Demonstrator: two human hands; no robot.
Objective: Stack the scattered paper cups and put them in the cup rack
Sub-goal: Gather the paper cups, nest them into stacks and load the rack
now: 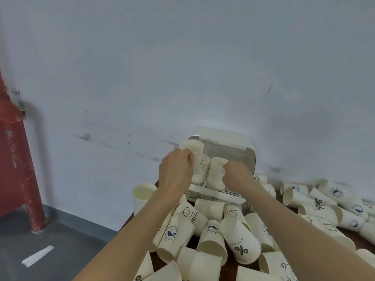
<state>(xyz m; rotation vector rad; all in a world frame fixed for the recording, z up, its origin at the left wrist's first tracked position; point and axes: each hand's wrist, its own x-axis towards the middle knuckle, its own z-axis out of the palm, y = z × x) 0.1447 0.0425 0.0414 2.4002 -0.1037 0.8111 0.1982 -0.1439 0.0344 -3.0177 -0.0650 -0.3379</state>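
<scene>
Now, L grip: left hand (176, 171) fingers curled round 1 paper cup (193, 152), held upright w/ mouth up, above the rack's left stack.
R grip: right hand (236, 175) clamped on top of the right stack (217, 173), fingers wrapped at its rim.
Stacks in rack: 2 seen, left stack (204, 169) and the right one, side by side, touching or nearly.
Rack: 1 cup rack (221, 192), white slotted base, lid (225, 147) tipped up against the wall (182, 67).
Loose cups: pile (213, 238) on the surface in front of rack, approx 20+, exact count unclear; most lying on sides, printed w/ "%", "HELLO", whale logos.
Upright cup: 1 (143, 196) at surface's left edge.
Further right: more cups (328, 201) along the wall.
Floor: 1 paper scrap (37, 256); red post (18, 159) at left.
</scene>
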